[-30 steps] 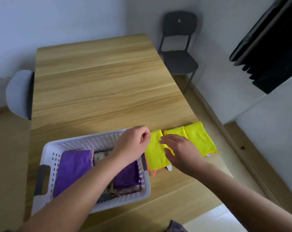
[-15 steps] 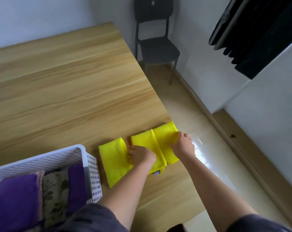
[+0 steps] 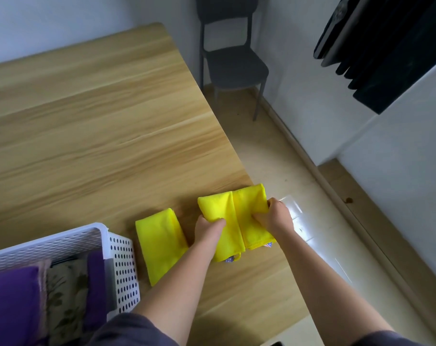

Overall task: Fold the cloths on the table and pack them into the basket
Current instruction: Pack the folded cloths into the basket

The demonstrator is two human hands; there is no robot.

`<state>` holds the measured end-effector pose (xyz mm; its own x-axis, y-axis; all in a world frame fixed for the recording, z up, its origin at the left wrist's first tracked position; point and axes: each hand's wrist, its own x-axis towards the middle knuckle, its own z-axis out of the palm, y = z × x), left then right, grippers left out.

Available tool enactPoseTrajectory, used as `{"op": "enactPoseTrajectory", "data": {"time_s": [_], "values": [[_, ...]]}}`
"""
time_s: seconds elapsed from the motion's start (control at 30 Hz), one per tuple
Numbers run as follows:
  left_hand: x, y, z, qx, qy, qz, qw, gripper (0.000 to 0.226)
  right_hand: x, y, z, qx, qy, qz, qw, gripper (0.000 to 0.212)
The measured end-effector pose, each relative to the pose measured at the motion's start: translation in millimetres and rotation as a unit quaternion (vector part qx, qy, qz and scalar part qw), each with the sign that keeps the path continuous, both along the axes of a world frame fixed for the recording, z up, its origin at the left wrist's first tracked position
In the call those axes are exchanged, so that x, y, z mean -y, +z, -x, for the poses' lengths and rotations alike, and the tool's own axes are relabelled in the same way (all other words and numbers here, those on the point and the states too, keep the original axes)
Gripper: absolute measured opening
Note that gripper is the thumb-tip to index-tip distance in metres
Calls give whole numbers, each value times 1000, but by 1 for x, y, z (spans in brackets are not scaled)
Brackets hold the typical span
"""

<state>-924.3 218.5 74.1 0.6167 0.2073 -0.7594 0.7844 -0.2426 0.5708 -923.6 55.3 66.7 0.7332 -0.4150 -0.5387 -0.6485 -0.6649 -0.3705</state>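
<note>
- The left hand (image 3: 209, 227) curls round the middle yellow cloth (image 3: 218, 209); the right hand (image 3: 275, 216) pinches the outer yellow cloth (image 3: 249, 206), farthest from the basket (image 3: 122, 265).
- Likely step: gathering folded cloths; next, carry both over the basket's rim (without unfolding).
- Count: three yellow cloths beside the basket, the nearest yellow cloth (image 3: 159, 243) untouched.

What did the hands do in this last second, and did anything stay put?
Both hands moved right, away from the basket. The left hand now grips the middle yellow cloth; the right hand shifted from it to grip the right yellow cloth by its outer edge. The left yellow cloth and the basket's purple cloths stayed put.
</note>
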Motion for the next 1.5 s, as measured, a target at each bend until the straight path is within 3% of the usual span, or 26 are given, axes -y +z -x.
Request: {"op": "enactPoseTrajectory", "data": {"time_s": [0.27,0.43,0.67,0.73,0.83,0.93,1.07,1.13,1.23,1.33,1.43,1.5], "values": [[-6,13,0,-114,83,246,959,24,10,-5,5,78,-38,-93,992,16],[-6,16,-4,-135,65,331,932,23,22,2,18,114,-95,-239,960,45],[-16,47,2,-109,44,402,908,30,29,35,29,152,-130,-423,884,16],[-25,64,2,-87,41,419,903,27,21,50,29,145,-148,-481,852,18],[-56,93,7,-56,28,446,893,36,-9,79,27,143,-170,-562,797,41],[-99,119,14,-22,6,461,887,55,-48,101,26,121,-164,-614,763,78],[-174,150,31,72,34,485,871,68,-112,136,30,110,-129,-670,723,70],[-220,163,44,99,66,475,872,70,-146,155,34,94,-121,-673,724,63],[-289,169,67,122,127,420,890,62,-192,174,45,59,-108,-647,753,39],[-345,164,88,96,190,316,925,16,-234,178,58,38,-71,-607,791,45],[-389,151,105,69,222,246,941,19,-280,167,72,35,-63,-592,803,26],[-409,147,115,74,222,222,947,26,-313,151,80,26,-78,-576,813,28]]}}
